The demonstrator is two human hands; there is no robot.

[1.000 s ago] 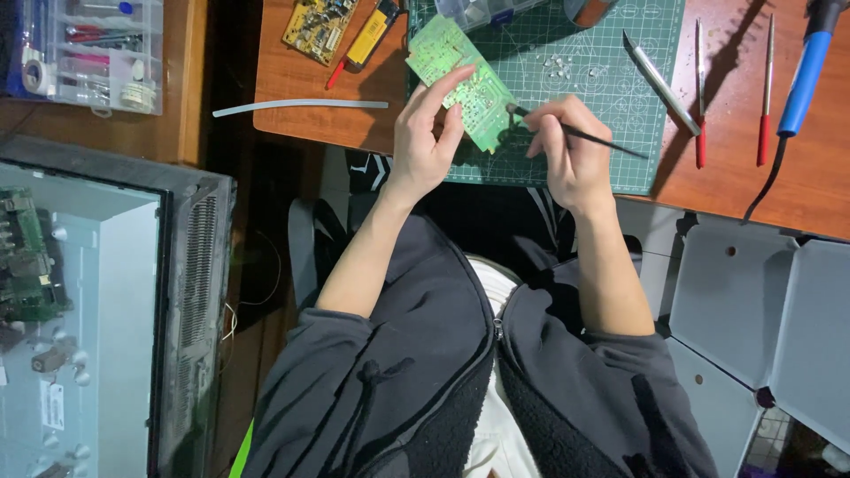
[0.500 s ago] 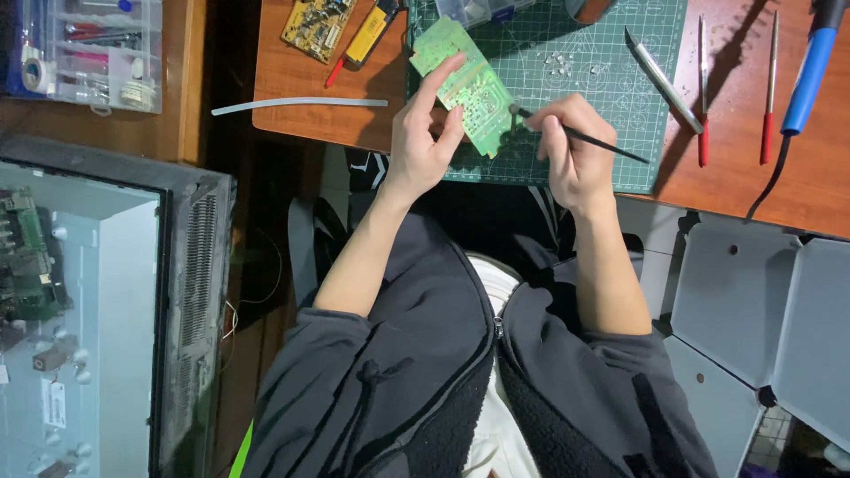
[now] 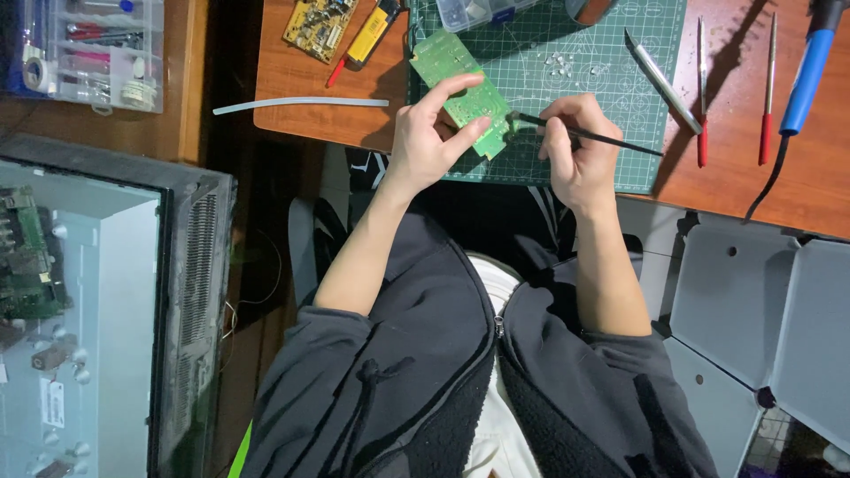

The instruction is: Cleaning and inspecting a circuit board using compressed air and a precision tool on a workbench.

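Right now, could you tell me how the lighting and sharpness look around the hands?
Head view: sharp and evenly lit on the green circuit board held by the left hand; the right hand casts soft shadow on the cutting mat; below the desk is dark.

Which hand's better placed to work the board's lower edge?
Right, probably. The right hand holds the thin black tool, tip at the green circuit board; the left hand is gripping that board.
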